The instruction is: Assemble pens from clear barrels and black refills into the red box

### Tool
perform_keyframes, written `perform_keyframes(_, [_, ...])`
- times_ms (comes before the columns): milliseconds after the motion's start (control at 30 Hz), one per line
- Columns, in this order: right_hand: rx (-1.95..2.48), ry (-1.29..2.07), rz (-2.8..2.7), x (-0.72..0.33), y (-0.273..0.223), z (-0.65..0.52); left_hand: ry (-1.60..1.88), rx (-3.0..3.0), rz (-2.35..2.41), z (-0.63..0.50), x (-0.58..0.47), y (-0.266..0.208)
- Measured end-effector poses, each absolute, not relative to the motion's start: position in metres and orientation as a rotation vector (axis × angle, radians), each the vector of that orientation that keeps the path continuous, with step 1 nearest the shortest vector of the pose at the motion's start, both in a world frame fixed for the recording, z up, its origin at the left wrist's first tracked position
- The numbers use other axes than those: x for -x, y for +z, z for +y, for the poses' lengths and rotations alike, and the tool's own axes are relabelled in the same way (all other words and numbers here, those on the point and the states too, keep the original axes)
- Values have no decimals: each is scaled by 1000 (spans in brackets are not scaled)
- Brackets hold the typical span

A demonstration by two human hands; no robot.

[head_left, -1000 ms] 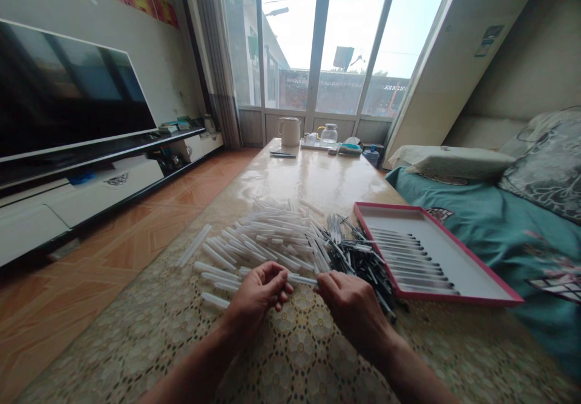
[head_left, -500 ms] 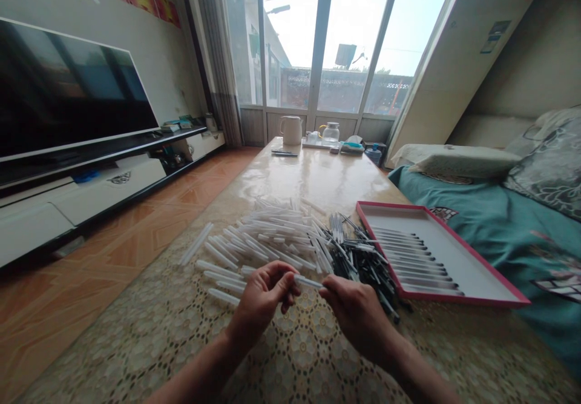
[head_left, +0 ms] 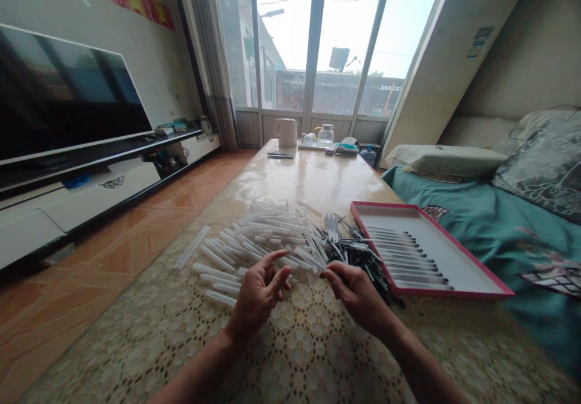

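My left hand point(head_left: 261, 286) is open, its index finger stretched and thumb apart, with nothing held. My right hand point(head_left: 351, 289) is closed in a pinch on a slim white pen, which is hard to tell from the tubes behind it. Beyond my hands lies a heap of translucent white pen barrels point(head_left: 254, 234). To its right sits a pile of dark pen parts point(head_left: 365, 261), touching the barrels. A shallow pink-rimmed box point(head_left: 458, 243) with a white inside holds a row of pens with dark ends point(head_left: 403, 258).
The long table has a flower-patterned cover point(head_left: 299, 355). At its far end stand a light kettle point(head_left: 287, 132), a glass jug point(head_left: 325, 134) and a tissue pack point(head_left: 347, 146). A teal-covered sofa point(head_left: 481, 210) borders the right side, a TV cabinet point(head_left: 109, 192) the left.
My left hand has let go of the white pen and its fingers have spread. My right hand remains pinched, slightly higher. The view has shifted a little.
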State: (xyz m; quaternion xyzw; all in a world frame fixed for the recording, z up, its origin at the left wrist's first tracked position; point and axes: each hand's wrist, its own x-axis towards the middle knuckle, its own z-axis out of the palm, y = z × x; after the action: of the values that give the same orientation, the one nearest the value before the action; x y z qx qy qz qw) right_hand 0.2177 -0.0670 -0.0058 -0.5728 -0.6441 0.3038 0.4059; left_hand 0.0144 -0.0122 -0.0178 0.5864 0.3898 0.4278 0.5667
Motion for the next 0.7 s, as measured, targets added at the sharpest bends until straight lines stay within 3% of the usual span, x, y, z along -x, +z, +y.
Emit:
perform_keyframes(167, [1336, 666, -993, -253, 16, -61, 1126, -1474, 1004, -12, -12, -21])
perform_keyframes(300, [1315, 550, -802, -280, 45, -57, 1140, -1485, 1010, -15, -14, -19])
perform_keyframes(400, [1486, 516, -918, -299, 54, -46, 1127, -1502, 1029, -16, -14, -18])
perform_keyframes(533, [2019, 108, -1401, -331, 47, -20, 1104, -1561, 1063, -17, -14, -16])
perform_keyframes(700, [2289, -138, -1561, -371, 25, 9, 1112, -1566, 1074, -16, -14, -15])
